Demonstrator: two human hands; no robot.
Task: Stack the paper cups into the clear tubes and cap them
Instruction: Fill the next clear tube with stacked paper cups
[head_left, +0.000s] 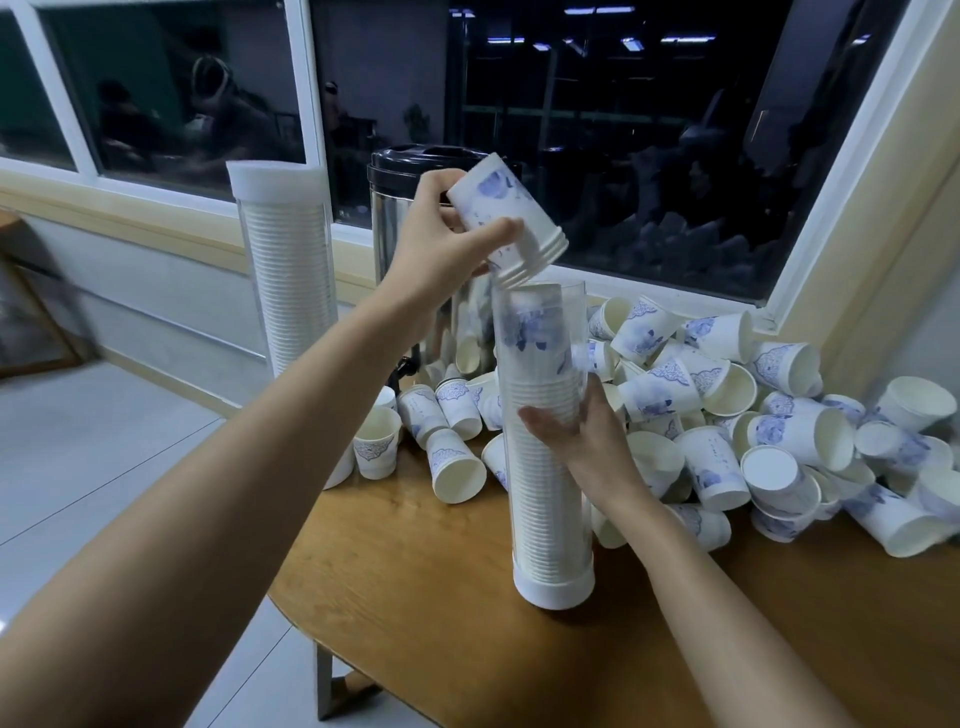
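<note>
- The left hand (436, 244)'s fingers grip a nest of cups (506, 218), upturned and tilted at the clear tube (545, 493)'s mouth.
- The right hand (587, 441)'s fingers wrap the tube, upright on the table (441, 597).
- The blue cup print is too blurred to read.

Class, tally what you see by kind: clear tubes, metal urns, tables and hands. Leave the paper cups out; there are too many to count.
Clear tubes: 2 (open tube, capped tube)
Metal urn: 1
Wooden table: 1
Hands: 2 (left hand gripping nested cups, right hand holding the open tube)
Total: 6
</note>
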